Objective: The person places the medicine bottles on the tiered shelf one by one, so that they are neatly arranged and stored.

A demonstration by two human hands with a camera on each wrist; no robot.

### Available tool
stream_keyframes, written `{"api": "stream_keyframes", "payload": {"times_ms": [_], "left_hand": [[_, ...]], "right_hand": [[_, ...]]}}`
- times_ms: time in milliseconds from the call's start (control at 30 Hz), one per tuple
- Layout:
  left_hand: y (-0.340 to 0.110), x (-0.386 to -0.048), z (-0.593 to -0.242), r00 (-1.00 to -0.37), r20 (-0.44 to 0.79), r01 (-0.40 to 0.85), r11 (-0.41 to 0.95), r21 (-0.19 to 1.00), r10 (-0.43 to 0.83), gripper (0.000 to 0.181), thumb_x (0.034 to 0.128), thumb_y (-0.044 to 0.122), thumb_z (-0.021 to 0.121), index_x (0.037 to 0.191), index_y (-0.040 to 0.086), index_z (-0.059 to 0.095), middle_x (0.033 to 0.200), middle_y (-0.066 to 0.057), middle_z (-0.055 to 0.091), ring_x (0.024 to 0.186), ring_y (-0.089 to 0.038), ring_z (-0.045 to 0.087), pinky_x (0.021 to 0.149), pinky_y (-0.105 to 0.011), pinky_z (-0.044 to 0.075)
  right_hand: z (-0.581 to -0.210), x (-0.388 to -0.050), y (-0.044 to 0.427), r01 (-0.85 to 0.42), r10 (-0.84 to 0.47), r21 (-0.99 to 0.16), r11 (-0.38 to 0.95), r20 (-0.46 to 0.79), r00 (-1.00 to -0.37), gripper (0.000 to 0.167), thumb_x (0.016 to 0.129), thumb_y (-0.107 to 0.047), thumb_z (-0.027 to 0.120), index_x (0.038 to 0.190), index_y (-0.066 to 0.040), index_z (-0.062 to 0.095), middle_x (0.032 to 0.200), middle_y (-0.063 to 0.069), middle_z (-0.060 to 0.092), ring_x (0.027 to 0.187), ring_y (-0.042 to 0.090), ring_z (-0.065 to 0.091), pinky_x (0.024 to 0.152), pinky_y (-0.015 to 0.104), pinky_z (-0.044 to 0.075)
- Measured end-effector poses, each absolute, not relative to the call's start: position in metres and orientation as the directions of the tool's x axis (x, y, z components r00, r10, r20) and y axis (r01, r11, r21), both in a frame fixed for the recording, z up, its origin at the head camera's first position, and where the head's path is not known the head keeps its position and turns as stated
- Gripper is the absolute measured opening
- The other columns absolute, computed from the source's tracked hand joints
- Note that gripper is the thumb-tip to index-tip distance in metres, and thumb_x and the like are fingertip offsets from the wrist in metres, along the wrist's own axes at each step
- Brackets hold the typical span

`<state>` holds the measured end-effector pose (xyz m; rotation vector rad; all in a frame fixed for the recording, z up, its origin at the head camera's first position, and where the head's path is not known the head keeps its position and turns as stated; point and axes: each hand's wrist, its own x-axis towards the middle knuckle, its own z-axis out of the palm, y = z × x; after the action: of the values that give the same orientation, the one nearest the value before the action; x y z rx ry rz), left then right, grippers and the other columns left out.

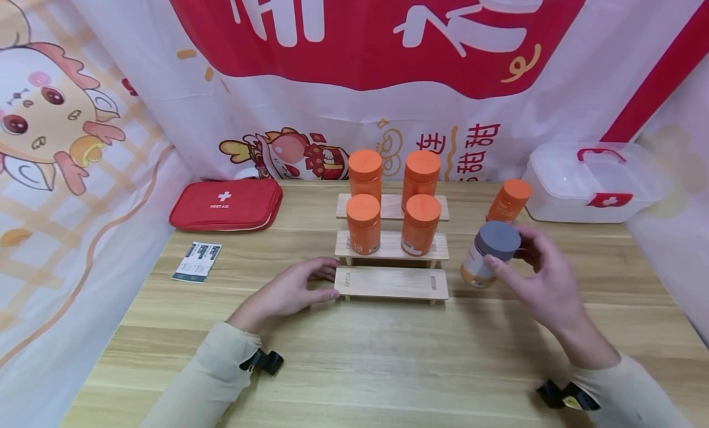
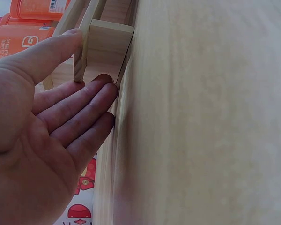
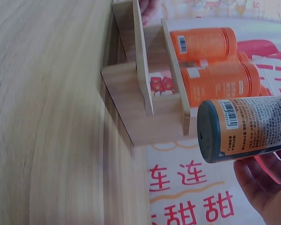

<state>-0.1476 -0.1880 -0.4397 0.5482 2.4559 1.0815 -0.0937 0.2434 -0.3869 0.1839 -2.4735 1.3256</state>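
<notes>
My right hand (image 1: 545,280) grips a bottle with a grey lid (image 1: 498,240) between thumb and fingers, just right of the stepped wooden rack (image 1: 390,282). In the right wrist view, the bottle (image 3: 246,126) is held off the table, its dark base and barcode label showing. My left hand (image 1: 301,286) touches the left end of the lowest step, its fingers (image 2: 79,110) fairly straight along the side panel. Orange bottles stand on the upper steps, including a front left bottle (image 1: 363,225) and a front right bottle (image 1: 421,225). Nothing stands on the lowest step.
Behind my right hand stands another orange bottle (image 1: 509,200), next to a clear lidded box (image 1: 587,191) with a red handle. A red first aid pouch (image 1: 226,205) and a printed card (image 1: 197,262) lie at the left. Printed cloth (image 1: 332,108) hangs behind the table.
</notes>
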Motion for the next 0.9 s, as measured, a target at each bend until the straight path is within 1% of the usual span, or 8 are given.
{"api": "stream_keyframes", "payload": {"times_ms": [100,167,300,500,667,900], "left_hand": [[-0.188,-0.148,-0.44,-0.842,-0.198,0.193,0.624,0.758,0.501,0.061,0.0995,0.033,0.08,0.152,0.011,0.057,0.137,-0.002,0.073,0.133,-0.023,0.067,0.12,-0.052,0.05],[-0.188,-0.148,-0.439,-0.842,-0.198,0.192,0.623,0.758,0.502,0.062,0.0993,0.033,0.08,0.152,0.011,0.057,0.137,-0.002,0.073,0.133,-0.023,0.066,0.12,-0.052,0.05],[-0.188,-0.148,-0.439,-0.842,-0.201,0.189,0.621,0.761,0.501,0.062,0.0992,0.033,0.08,0.153,0.011,0.057,0.138,-0.002,0.072,0.133,-0.023,0.066,0.121,-0.052,0.049],[-0.188,-0.148,-0.438,-0.84,-0.2,0.19,0.618,0.763,0.504,0.062,0.0994,0.033,0.08,0.153,0.011,0.057,0.138,-0.002,0.072,0.133,-0.023,0.066,0.121,-0.053,0.049],[-0.188,-0.148,-0.438,-0.84,-0.196,0.194,0.616,0.763,0.507,0.062,0.0995,0.033,0.08,0.153,0.01,0.057,0.138,-0.002,0.072,0.133,-0.023,0.066,0.121,-0.053,0.049],[-0.188,-0.148,-0.438,-0.838,-0.189,0.202,0.613,0.764,0.511,0.061,0.0995,0.031,0.08,0.152,0.01,0.057,0.137,-0.002,0.072,0.132,-0.023,0.067,0.121,-0.052,0.049]], "right_hand": [[-0.387,-0.094,0.238,-0.281,0.014,-0.792,0.542,0.343,-0.939,0.057,0.092,-0.006,0.084,0.142,0.0,0.058,0.133,0.009,0.065,0.111,-0.003,0.059,0.097,0.0,0.046],[-0.387,-0.093,0.235,-0.293,-0.004,-0.795,0.532,0.344,-0.939,0.056,0.091,-0.004,0.085,0.141,0.001,0.059,0.133,0.012,0.066,0.111,-0.003,0.06,0.097,0.001,0.047],[-0.387,-0.093,0.227,-0.312,-0.036,-0.787,0.532,0.347,-0.937,0.056,0.091,-0.005,0.085,0.141,0.0,0.06,0.132,0.012,0.068,0.111,-0.004,0.061,0.098,0.002,0.047],[-0.386,-0.092,0.216,-0.35,-0.093,-0.795,0.495,0.352,-0.931,0.054,0.091,-0.004,0.085,0.139,-0.001,0.061,0.13,0.013,0.07,0.111,-0.001,0.063,0.098,0.004,0.049],[-0.387,-0.092,0.206,-0.36,-0.137,-0.797,0.484,0.337,-0.931,0.053,0.092,-0.006,0.086,0.139,-0.004,0.062,0.13,0.011,0.071,0.112,-0.001,0.064,0.099,0.006,0.05],[-0.391,-0.096,0.192,-0.426,-0.211,-0.79,0.442,0.37,-0.905,0.055,0.088,-0.002,0.088,0.137,-0.001,0.064,0.127,0.013,0.073,0.11,0.001,0.067,0.098,0.011,0.056]]}}
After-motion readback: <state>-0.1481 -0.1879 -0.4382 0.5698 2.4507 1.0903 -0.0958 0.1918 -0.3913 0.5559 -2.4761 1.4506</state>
